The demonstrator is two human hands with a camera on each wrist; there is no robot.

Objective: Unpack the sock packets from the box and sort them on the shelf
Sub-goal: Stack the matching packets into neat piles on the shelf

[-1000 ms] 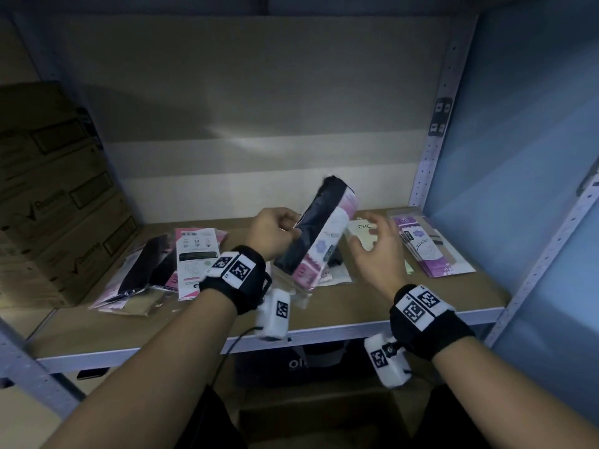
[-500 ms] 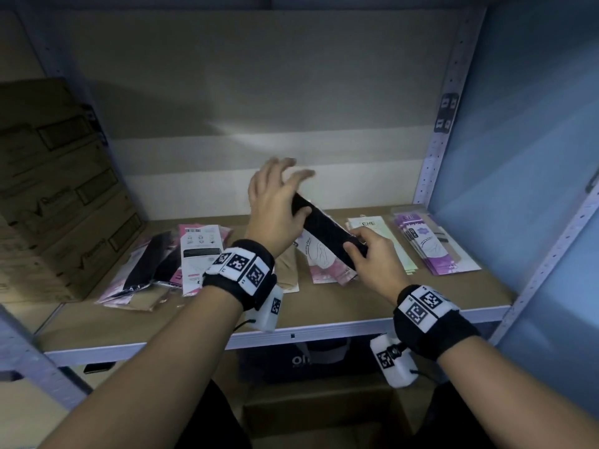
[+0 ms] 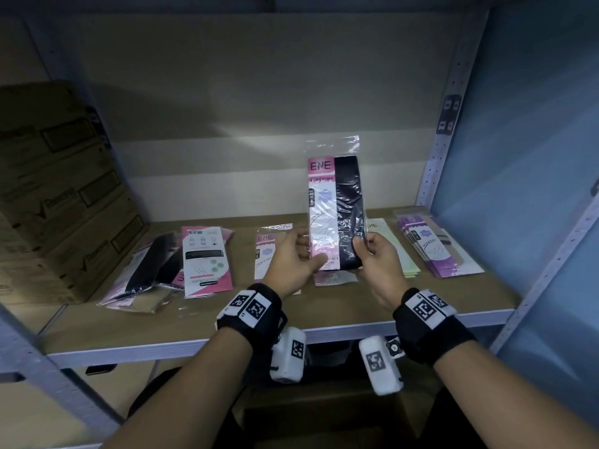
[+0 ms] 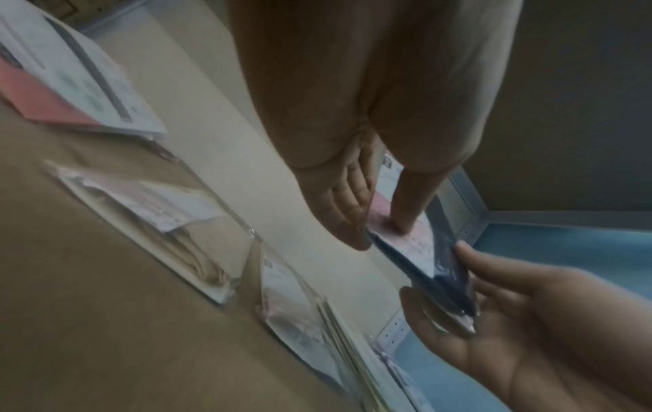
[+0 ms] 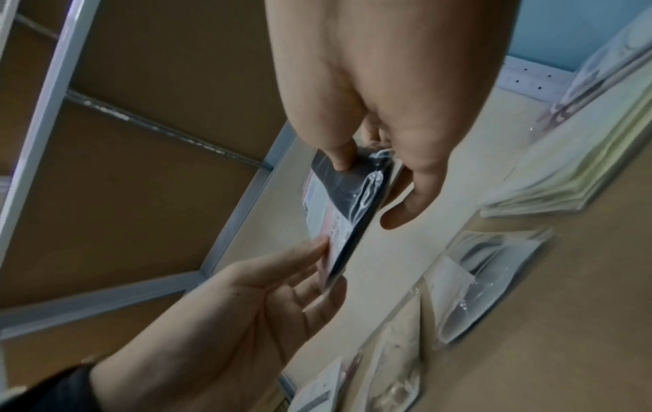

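Observation:
A clear sock packet (image 3: 337, 205) with a pink ENE label and a black sock stands upright above the shelf board (image 3: 324, 309), label facing me. My left hand (image 3: 316, 254) pinches its lower left corner, thumb on the pink card. My right hand (image 3: 361, 246) pinches the lower right edge over the black sock. In the left wrist view the thumb (image 4: 402, 223) presses the packet (image 4: 423, 251) against the fingers. The right wrist view has my right hand (image 5: 370, 192) pinching the dark side of the packet (image 5: 338, 211).
Sorted piles lie on the shelf: black-and-pink packets (image 3: 152, 264), a pink-white packet (image 3: 207, 257), a beige one (image 3: 269, 251), green ones (image 3: 389, 241), purple ones (image 3: 431, 247). Cardboard cartons (image 3: 48, 189) fill the left end. A box (image 3: 324, 409) sits below the shelf.
The packet went from lying tilted between my hands to standing upright with its label toward me. My left hand dropped from its top end to its lower left corner.

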